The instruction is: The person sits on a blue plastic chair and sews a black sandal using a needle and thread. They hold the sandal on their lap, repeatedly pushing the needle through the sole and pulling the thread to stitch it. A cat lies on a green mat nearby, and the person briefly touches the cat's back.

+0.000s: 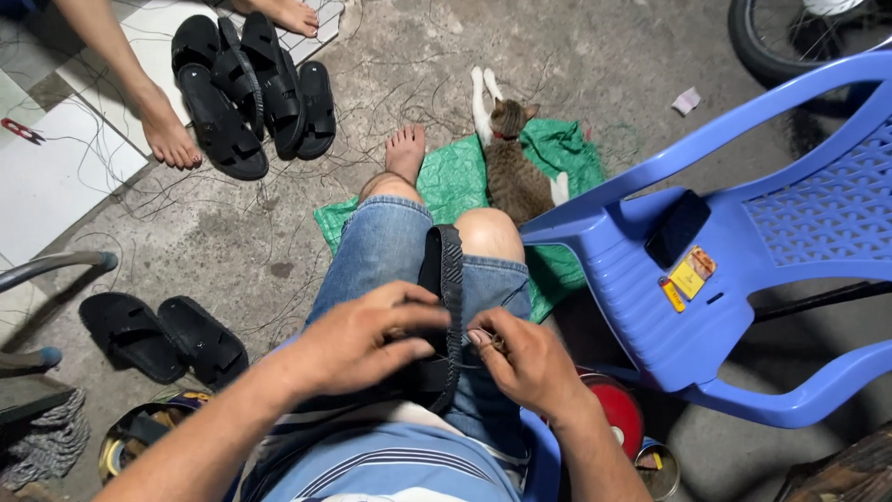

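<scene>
I see blue plastic chair (743, 251) lying on its side at right, cat (514, 167) on green sheet (446, 177) ahead, finished black sandals (246, 93) piled far left. Black sandal strap (450, 307) draped over my lap, stitching looks midway, I judge. Left hand (362, 335) grip pinches strap edge; right hand (530, 358) grip pressed together on thread or needle, touching strap.

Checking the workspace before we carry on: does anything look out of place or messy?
Yes. Loose thread offcuts litter the concrete floor. A cat lies on the green sheet beside the person's foot. A blue plastic chair lies tipped on its side.
</scene>
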